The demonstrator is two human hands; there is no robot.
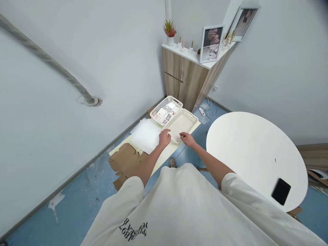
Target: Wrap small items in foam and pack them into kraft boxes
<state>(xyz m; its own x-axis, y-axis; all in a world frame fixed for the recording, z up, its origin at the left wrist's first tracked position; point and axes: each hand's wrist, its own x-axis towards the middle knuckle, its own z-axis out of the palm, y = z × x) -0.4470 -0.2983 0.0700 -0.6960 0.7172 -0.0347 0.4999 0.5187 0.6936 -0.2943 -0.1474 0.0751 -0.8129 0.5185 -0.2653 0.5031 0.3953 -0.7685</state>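
Observation:
Below me on the floor stands a cream perforated plastic basket [180, 123], with no contents visible in it. My left hand [164, 137] is at its left near corner, fingers loosely bent and the thumb apart. Over the near right side is my right hand [188, 139], its fingers curled loosely, with nothing visible in them. Whether either hand touches the rim I cannot tell. Just behind, a second cream basket [169, 99] contains several small white and printed packets [166, 116]. White sheets [146, 135] lie to the left of my left hand.
Flattened brown cardboard [128, 162] lies on a pale yellow sheet [164, 157] at the left. A wooden cabinet [188, 80] stands behind the baskets. To the right are a round white table [251, 147] with a black phone-like device [281, 191], and a power strip [202, 111] with cables.

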